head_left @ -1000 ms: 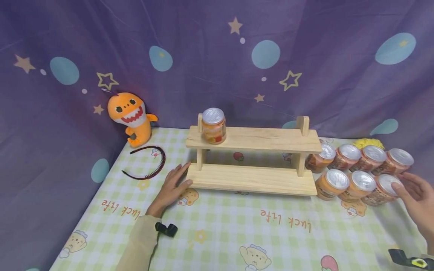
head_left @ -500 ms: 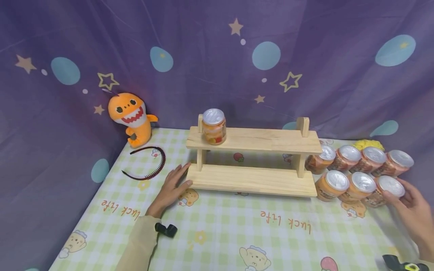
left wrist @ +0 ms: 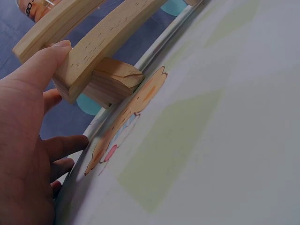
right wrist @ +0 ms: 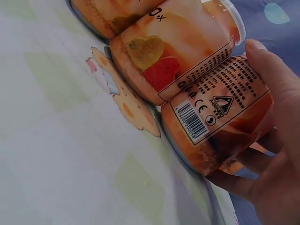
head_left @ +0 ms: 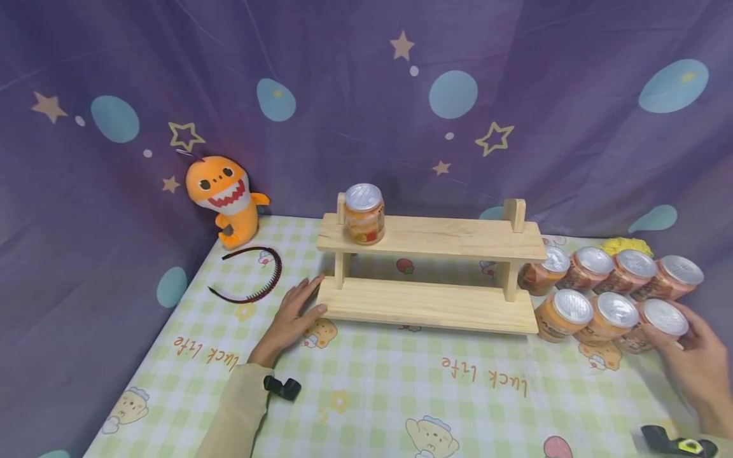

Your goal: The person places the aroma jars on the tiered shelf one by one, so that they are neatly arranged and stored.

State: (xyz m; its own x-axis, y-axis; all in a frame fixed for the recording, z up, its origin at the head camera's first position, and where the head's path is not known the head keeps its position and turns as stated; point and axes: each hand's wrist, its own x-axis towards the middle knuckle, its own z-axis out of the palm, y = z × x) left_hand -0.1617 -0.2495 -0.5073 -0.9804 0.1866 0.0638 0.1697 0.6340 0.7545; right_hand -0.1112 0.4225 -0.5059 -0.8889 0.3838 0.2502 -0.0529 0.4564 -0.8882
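Observation:
My right hand (head_left: 695,362) grips the nearest right-hand can (right wrist: 218,115), an orange-printed can with a silver lid and a barcode. Its thumb lies near the lid and the fingers reach round the far side. The can's base is at the cloth, and its side is close against a neighbouring can (right wrist: 173,51) with heart shapes on it. My left hand (head_left: 292,318) rests at the left end of the two-tier wooden shelf (head_left: 424,305), fingers extended. Its thumb (left wrist: 58,51) touches the lower board. Another can (head_left: 364,216) stands upright on the upper board's left end.
Behind the front cans, a back row of several more cans (head_left: 590,267) stands beside the shelf's right end. A yellow fluffy thing (head_left: 627,245) shows behind them. At left are an orange shark plush (head_left: 229,197) and a dark headband (head_left: 277,270). A purple curtain (head_left: 343,146) hangs behind.
My right hand has moved left onto the end can of the front row and closed round it. My left hand and the shelf have stayed in place.

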